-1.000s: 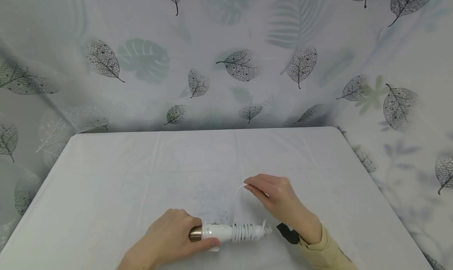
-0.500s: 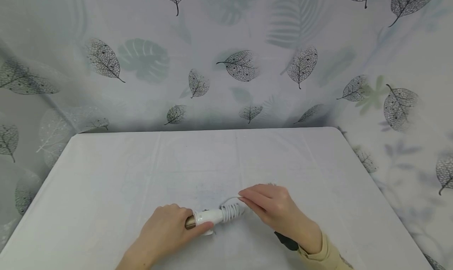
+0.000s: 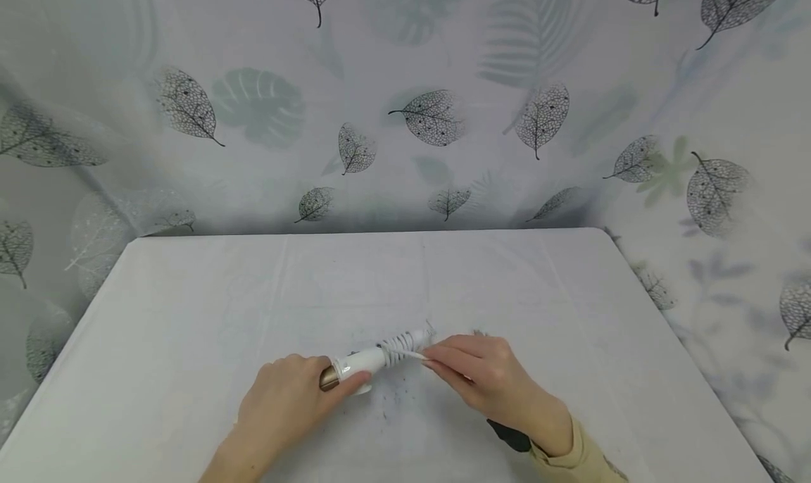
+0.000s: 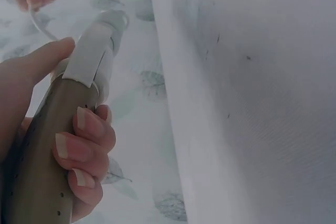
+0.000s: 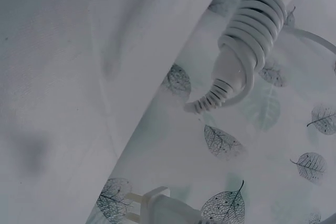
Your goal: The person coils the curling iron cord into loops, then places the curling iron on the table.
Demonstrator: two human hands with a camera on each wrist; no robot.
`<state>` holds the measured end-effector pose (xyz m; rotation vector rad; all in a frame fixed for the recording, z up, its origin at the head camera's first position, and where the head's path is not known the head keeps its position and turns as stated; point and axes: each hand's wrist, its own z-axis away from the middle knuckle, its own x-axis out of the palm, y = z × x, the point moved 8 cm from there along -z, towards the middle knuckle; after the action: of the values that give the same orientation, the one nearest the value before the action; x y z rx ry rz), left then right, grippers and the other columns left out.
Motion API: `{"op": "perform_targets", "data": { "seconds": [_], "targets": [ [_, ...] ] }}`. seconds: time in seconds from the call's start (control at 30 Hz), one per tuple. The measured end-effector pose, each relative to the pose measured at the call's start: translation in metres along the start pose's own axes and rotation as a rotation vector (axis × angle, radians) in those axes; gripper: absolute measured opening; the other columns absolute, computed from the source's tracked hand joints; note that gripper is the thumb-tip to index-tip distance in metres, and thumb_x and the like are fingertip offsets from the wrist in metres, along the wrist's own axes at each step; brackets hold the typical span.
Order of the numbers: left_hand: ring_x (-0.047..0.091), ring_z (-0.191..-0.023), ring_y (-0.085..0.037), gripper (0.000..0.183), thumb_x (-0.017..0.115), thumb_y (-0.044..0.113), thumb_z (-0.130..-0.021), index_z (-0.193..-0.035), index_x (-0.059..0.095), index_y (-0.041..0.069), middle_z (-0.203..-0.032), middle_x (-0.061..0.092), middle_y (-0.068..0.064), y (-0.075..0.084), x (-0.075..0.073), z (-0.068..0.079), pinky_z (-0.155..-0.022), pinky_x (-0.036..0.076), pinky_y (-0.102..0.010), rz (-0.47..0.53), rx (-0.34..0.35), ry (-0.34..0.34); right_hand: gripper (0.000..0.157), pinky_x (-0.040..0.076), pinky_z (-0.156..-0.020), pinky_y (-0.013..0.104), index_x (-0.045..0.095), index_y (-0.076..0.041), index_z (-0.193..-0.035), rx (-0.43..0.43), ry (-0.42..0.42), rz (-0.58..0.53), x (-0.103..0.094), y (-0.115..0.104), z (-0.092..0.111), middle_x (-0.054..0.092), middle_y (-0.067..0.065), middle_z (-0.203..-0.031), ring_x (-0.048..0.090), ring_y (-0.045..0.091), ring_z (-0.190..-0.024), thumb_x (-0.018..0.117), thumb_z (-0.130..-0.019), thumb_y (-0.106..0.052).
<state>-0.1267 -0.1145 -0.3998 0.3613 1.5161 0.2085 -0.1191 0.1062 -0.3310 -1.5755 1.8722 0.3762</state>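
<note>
A curling iron with a white handle (image 3: 364,362) and a gold-brown barrel (image 4: 44,140) is held over the table. My left hand (image 3: 285,398) grips the barrel, fingers wrapped round it and thumb along the white clamp lever (image 4: 86,59). White cord (image 5: 254,27) lies in several coils round the handle's far part. To the right of these coils, my right hand (image 3: 484,374) pinches the loose run of cord between thumb and fingertips. The two-pin plug (image 5: 163,208) hangs low in the right wrist view.
The white-covered table (image 3: 190,314) spreads beneath both hands, with its rounded far corners in sight. Leaf-printed cloth (image 3: 393,67) stands behind and on both sides. A black object (image 3: 510,435) sits under the right wrist.
The curling iron, in my left hand, has moved left and away, its cord end swinging farther away. My right hand has come down and slightly left with the cord, now crossing the handle's near side.
</note>
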Motion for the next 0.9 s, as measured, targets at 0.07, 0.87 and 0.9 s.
{"op": "perform_targets", "data": {
  "seconds": [0.07, 0.87, 0.9],
  "targets": [
    [0.033, -0.047, -0.009, 0.063, 0.059, 0.079, -0.080, -0.057, 0.045, 0.022, -0.051, 0.035, 0.008, -0.003, -0.004, 0.000, -0.046, 0.027, -0.026, 0.012, -0.024, 0.013, 0.016, 0.050, -0.063, 0.012, 0.074, -0.004, -0.096, 0.000, -0.003, -0.023, 0.001, 0.000, 0.000, 0.072, 0.001, -0.083, 0.062, 0.006, -0.063, 0.063, -0.100, -0.015],
    [0.031, -0.046, -0.008, 0.061, 0.060, 0.071, -0.086, -0.060, 0.043, 0.018, -0.053, 0.029, 0.008, -0.008, -0.021, -0.003, -0.045, 0.024, -0.025, 0.071, -0.024, 0.176, 0.014, 0.037, -0.056, 0.005, 0.073, -0.006, -0.105, 0.125, -0.053, -0.175, 0.009, 0.007, 0.002, 0.069, -0.004, -0.080, 0.044, -0.001, -0.057, 0.072, -0.091, -0.006],
    [0.032, -0.046, -0.008, 0.061, 0.060, 0.071, -0.087, -0.060, 0.043, 0.018, -0.053, 0.029, 0.007, -0.009, -0.021, -0.003, -0.045, 0.024, -0.025, 0.076, -0.031, 0.177, 0.016, 0.037, -0.055, 0.006, 0.073, -0.006, -0.106, 0.131, -0.053, -0.184, 0.009, 0.008, 0.002, 0.069, -0.004, -0.081, 0.044, -0.001, -0.057, 0.072, -0.090, -0.004]
  ]
}}
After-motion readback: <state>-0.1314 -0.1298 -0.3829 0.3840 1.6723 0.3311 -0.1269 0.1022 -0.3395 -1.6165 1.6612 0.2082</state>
